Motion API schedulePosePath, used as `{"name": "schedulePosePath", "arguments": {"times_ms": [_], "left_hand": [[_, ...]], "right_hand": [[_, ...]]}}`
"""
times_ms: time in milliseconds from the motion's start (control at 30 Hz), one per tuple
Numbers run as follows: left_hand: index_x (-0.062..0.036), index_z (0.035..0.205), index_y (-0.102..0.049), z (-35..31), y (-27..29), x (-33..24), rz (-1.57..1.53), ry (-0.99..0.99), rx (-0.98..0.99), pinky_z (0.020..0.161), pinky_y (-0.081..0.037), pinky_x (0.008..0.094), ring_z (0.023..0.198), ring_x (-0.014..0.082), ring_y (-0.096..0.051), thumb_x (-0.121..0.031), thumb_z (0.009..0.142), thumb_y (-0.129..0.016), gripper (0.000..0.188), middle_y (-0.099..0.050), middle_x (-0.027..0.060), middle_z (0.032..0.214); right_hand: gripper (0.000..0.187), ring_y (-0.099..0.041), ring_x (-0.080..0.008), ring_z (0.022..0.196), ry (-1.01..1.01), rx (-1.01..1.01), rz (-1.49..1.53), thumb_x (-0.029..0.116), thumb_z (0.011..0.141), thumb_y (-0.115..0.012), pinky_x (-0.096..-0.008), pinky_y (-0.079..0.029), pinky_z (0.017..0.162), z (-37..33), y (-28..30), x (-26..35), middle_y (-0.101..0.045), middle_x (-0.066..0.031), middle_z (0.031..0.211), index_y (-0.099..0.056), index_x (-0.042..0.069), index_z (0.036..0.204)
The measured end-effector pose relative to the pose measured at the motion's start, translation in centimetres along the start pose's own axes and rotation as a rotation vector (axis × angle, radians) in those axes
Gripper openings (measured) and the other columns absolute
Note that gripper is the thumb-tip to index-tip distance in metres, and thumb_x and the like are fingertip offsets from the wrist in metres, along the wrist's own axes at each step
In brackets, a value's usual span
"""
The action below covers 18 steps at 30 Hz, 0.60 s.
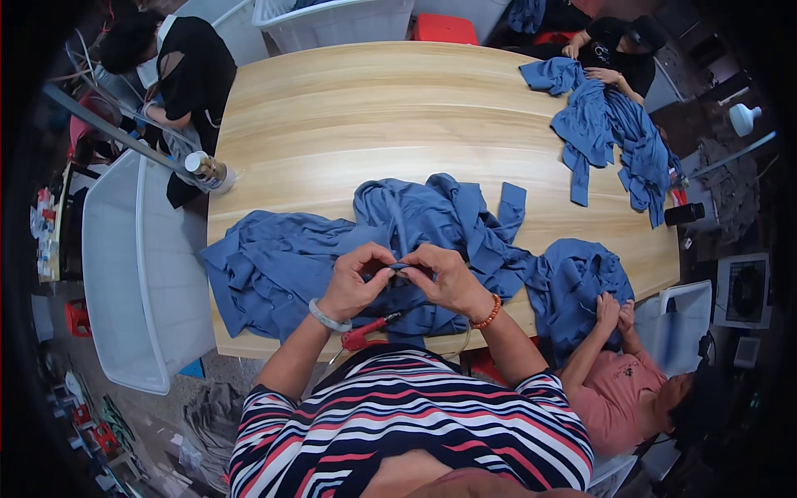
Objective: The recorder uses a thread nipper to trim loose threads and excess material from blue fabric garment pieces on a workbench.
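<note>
Blue garment heaped at the tabletop near edge, six o'clock, left hand and right hand each with grip pinched together on a fold of it, red-handled tool lying just below the wrists, another person's hands on blue cloth at four o'clock.

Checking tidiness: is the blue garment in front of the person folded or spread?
Neither: crumpled. The blue garment lies bunched in loose folds across the table.
</note>
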<state>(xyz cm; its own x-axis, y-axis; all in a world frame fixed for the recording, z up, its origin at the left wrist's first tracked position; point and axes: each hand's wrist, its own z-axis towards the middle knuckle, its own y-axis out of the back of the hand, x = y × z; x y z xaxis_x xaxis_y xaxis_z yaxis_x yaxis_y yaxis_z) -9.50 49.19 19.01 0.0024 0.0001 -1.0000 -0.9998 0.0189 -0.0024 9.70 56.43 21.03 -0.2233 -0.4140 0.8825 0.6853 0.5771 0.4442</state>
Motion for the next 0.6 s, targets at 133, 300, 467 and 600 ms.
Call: {"name": "schedulePosePath", "arguments": {"times_ms": [133,300,467,600], "left_hand": [[0.0002,0.099,-0.06,-0.2,0.4,-0.1,-0.237,0.126,0.082,0.066,-0.049,0.0178,0.074,0.0041,-0.057,-0.002,0.088,-0.061,0.011,-0.06,0.002,0.093],[-0.0009,0.098,-0.06,-0.3,0.6,1.1,-0.182,0.121,0.063,0.065,-0.046,0.0173,0.074,0.0043,-0.055,-0.002,0.088,-0.063,0.011,-0.059,-0.0001,0.089],[-0.0019,0.094,-0.058,-0.9,-0.8,0.9,0.068,-0.083,-0.12,0.061,-0.042,0.0175,0.069,0.0049,-0.052,0.002,0.085,-0.062,0.01,-0.057,0.0001,0.085],[-0.0013,0.093,-0.058,-1.4,-2.2,0.3,0.171,-0.176,-0.197,0.058,-0.041,0.0178,0.067,0.0051,-0.052,0.004,0.084,-0.062,0.011,-0.057,0.0025,0.086]], "right_hand": [[0.012,-0.058,-0.0218,0.062,0.04,-0.005,-0.004,0.002,0.081,-0.068,-0.0296,-0.044,0.055,-0.4,-0.3,-0.1,-0.058,-0.0113,0.075,-0.064,-0.001,0.092],[0.01,-0.06,-0.0314,0.067,0.032,-0.023,-0.065,0.006,0.081,-0.066,-0.036,-0.047,0.059,-0.4,-1.1,0.2,-0.058,-0.0137,0.076,-0.062,-0.001,0.087],[0.009,-0.06,-0.0324,0.067,-0.013,-0.117,-0.084,0.005,0.08,-0.065,-0.0367,-0.047,0.059,-0.7,-1.9,0.6,-0.058,-0.014,0.076,-0.061,-0.001,0.086],[0.009,-0.059,-0.0273,0.061,-0.031,-0.246,-0.076,0.001,0.078,-0.067,-0.0325,-0.045,0.053,-1.2,-2.8,0.5,-0.058,-0.0125,0.073,-0.062,-0.001,0.085]]}}
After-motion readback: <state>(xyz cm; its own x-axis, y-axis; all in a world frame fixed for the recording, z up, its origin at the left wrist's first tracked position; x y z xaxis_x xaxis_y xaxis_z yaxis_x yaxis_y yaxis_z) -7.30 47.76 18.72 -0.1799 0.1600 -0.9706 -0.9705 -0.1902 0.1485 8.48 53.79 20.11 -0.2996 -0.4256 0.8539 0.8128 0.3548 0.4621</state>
